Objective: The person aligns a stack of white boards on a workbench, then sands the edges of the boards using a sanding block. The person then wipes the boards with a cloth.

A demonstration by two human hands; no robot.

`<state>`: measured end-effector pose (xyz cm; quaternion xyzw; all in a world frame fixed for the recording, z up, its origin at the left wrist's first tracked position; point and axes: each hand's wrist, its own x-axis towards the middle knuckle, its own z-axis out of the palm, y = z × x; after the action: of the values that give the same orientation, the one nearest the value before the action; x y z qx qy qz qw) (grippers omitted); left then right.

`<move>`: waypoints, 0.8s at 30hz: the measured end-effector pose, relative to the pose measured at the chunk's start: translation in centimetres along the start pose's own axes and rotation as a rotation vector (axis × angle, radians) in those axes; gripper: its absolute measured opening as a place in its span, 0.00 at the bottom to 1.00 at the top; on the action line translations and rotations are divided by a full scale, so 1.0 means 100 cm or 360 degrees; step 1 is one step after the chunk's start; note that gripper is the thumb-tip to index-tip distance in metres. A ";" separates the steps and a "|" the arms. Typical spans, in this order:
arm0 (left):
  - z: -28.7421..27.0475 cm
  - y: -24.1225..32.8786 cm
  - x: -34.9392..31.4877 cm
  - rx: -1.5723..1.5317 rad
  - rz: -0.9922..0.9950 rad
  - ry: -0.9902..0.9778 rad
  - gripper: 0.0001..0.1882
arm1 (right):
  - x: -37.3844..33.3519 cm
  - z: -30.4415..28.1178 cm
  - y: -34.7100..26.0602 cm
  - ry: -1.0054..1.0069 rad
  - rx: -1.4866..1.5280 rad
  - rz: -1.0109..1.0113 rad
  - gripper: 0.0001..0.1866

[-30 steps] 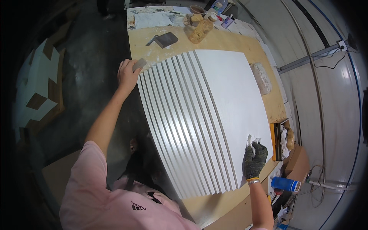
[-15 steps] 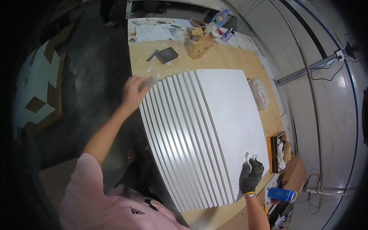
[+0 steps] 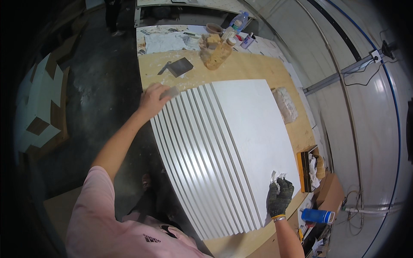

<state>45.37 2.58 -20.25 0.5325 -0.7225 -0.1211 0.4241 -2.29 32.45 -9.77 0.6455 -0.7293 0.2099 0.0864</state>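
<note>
Panels, white and flat, lie fanned; left hand fingers pinch a small block.

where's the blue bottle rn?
Head view, lower right: the blue bottle lies on its side past the workbench edge, just right of the gloved right hand.

The bare left hand, which a second ago gripped the far left corner of the stack of white boards, now rests slightly further along the top edge, pressing a small grey pad. The gloved right hand sits a little lower on the near right corner, holding its crumpled white cloth.
</note>
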 end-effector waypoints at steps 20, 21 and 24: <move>-0.004 0.001 0.004 0.0098 -0.0253 0.0030 0.14 | 0.001 -0.003 -0.003 -0.0008 -0.0035 0.0009 0.13; -0.004 0.006 0.000 0.0126 -0.0293 -0.0044 0.14 | 0.001 -0.003 -0.001 0.0001 -0.0056 -0.0007 0.13; -0.011 -0.007 -0.006 0.0257 -0.0300 -0.0068 0.15 | 0.000 -0.002 0.000 0.0002 -0.0033 -0.0027 0.13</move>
<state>46.72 3.10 -20.29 0.6278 -0.6854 -0.1132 0.3511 -2.33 32.54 -9.63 0.6506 -0.7258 0.2022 0.0953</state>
